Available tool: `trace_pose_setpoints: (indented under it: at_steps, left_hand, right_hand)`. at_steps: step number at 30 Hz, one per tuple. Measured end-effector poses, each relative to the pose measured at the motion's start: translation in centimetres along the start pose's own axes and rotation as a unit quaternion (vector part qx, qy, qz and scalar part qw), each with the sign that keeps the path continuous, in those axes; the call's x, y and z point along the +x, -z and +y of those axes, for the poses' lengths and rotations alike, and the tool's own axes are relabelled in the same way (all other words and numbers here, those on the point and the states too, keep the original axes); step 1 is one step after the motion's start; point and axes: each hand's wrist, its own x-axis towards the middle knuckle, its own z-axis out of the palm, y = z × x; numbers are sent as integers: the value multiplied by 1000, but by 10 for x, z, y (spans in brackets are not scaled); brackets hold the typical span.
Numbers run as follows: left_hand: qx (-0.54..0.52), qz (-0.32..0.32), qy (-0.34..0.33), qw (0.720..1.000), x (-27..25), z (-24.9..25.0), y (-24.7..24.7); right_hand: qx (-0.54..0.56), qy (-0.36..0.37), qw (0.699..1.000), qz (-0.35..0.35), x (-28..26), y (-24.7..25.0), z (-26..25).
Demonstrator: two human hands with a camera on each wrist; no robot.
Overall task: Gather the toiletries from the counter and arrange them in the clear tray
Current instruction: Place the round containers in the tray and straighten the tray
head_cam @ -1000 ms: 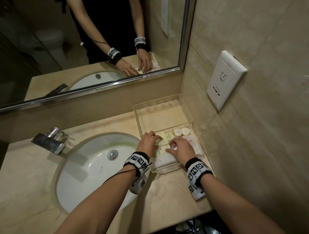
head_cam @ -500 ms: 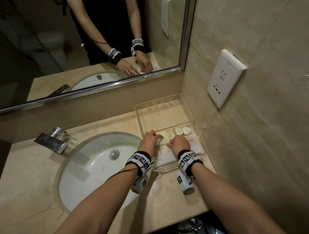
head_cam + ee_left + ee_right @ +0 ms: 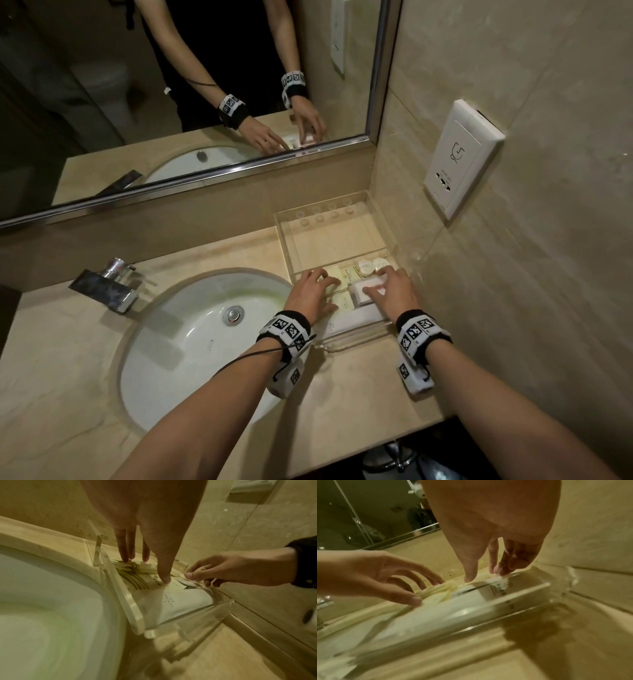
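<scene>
The clear tray [image 3: 337, 219] sits on the table [image 3: 356, 387] in the corner, right of the sink [image 3: 191, 329], its long axis running from the table's front edge back toward the mirror [image 3: 191, 85]. The far half of the tray is bare; the toiletries lie packed in the near half. Pale yellow packets [image 3: 344, 277] lie at the left, a white packet [image 3: 364, 291] beside them to the right, slightly askew with its long side running left to right, and two small round caps [image 3: 372, 265] sit just behind it. A longer white packet [image 3: 356, 318] lies flat across the tray's near end.

The left hand [image 3: 313, 291] rests on the yellow packets, fingers spread and nearly straight, its grip wide with only the fingertips [image 3: 165, 580] pressing down. The right hand [image 3: 394, 291] has thumb and fingers bent round the white packet's ends, a narrow grip holding it.

Half a second ago the right hand was bunched lower over the packets with its wrist turned inward; now it has swung out to the right and reached further in, uncovering the white packet. The left hand has hardly shifted.
</scene>
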Motion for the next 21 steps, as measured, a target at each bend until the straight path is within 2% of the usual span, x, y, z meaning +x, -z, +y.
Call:
trace_pose_setpoints:
  at_steps: [10, 13, 15, 21]
  left_hand:
    - [2, 8, 3, 1000, -5, 6, -7]
    - [-23, 20, 9, 1000, -8, 4, -5]
    - [-36, 24, 18, 999, -10, 3, -5]
    - [-40, 2, 20, 999, -18, 4, -4]
  right_hand:
    - [12, 29, 999, -21, -5, -3, 18]
    - [39, 60, 997, -2, -6, -2, 14]
    - [43, 76, 996, -13, -8, -3, 8]
    - [5, 68, 997, -36, -11, -6, 0]
